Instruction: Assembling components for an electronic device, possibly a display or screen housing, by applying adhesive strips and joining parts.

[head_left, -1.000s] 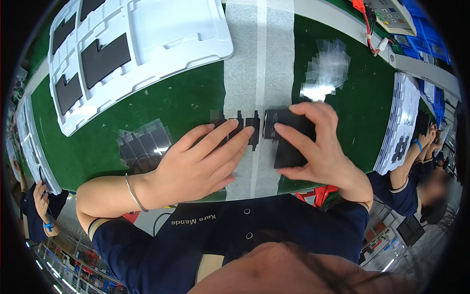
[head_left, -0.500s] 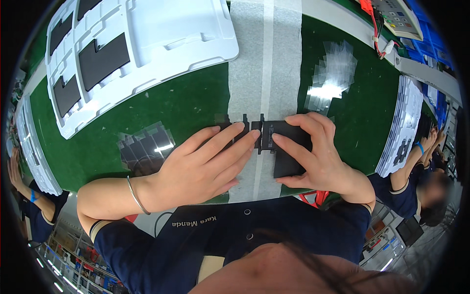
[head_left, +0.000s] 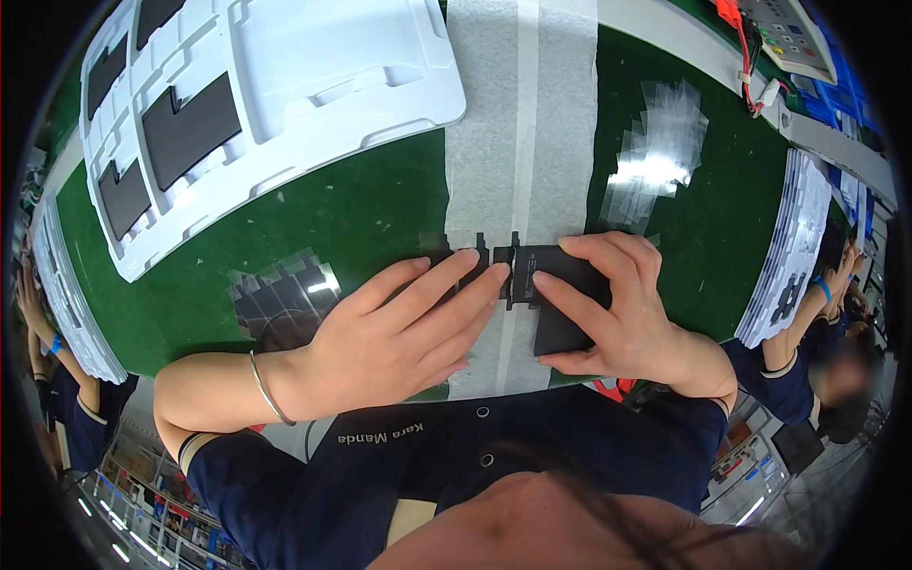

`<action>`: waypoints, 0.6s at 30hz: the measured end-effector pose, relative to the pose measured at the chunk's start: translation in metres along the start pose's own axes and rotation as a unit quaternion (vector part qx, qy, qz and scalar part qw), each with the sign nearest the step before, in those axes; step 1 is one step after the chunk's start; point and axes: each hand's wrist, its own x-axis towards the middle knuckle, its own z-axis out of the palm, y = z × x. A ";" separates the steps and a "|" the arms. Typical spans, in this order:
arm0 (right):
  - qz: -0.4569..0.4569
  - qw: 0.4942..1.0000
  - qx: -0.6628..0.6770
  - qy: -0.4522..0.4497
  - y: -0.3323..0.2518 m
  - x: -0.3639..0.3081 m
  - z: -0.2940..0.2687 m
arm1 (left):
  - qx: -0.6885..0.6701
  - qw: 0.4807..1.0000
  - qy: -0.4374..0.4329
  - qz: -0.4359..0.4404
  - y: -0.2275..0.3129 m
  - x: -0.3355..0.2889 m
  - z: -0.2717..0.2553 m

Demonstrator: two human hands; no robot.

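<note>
Head view: half-closed right hand grips flat black slab already meeting thin black strip, spread-fingered left hand steadying others, apparently unused.

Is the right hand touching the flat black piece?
Touching. The head view shows the right hand spanning the flat black piece, with a finger laid across its face.

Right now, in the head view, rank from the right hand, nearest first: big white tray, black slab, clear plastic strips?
1. Black slab: in the right hand.
2. Clear plastic strips: beyond it, right side.
3. Big white tray: upper left.
</note>
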 end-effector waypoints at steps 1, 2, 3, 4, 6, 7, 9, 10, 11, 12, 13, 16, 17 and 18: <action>0.000 1.000 0.001 0.000 0.000 0.000 0.000 | -0.001 1.000 0.002 -0.001 0.000 0.000 0.001; -0.001 1.000 -0.004 0.001 0.000 0.000 0.001 | -0.002 1.000 0.004 -0.001 0.000 0.000 0.001; -0.001 1.000 -0.009 0.002 0.000 0.000 0.001 | -0.002 1.000 0.004 -0.001 0.000 0.000 0.001; 0.000 1.000 -0.009 0.002 0.000 0.000 0.001 | -0.002 1.000 0.004 -0.001 0.000 0.000 0.001; -0.003 1.000 -0.009 0.004 0.000 0.000 0.001 | -0.001 1.000 0.003 0.000 0.000 0.000 0.001; -0.003 1.000 -0.008 0.004 0.000 0.000 0.002 | -0.002 1.000 0.002 0.000 0.000 0.000 0.001; -0.002 1.000 -0.011 0.004 0.000 -0.001 0.002 | -0.003 1.000 0.002 -0.001 -0.001 0.001 0.001; -0.002 1.000 -0.011 0.003 0.000 0.000 0.002 | -0.003 1.000 0.017 0.007 -0.002 0.001 0.003; -0.002 1.000 -0.013 0.002 0.000 0.000 0.001 | -0.002 0.999 0.033 0.014 -0.002 0.002 0.003; -0.002 1.000 -0.014 0.001 0.000 0.000 0.001 | -0.003 0.999 0.033 0.013 -0.002 0.001 0.004; -0.003 1.000 -0.014 0.001 0.000 0.000 0.001 | 0.000 0.999 0.034 0.014 -0.002 0.001 0.004; -0.002 1.000 -0.018 0.001 0.000 -0.001 0.001 | 0.004 0.999 0.036 0.015 -0.001 0.001 0.004; -0.001 1.000 -0.017 0.002 0.000 -0.001 0.001 | 0.004 0.999 0.036 0.015 -0.002 0.001 0.004; -0.001 1.000 -0.015 0.004 0.000 -0.001 0.001 | 0.004 0.999 0.037 0.016 -0.002 0.001 0.003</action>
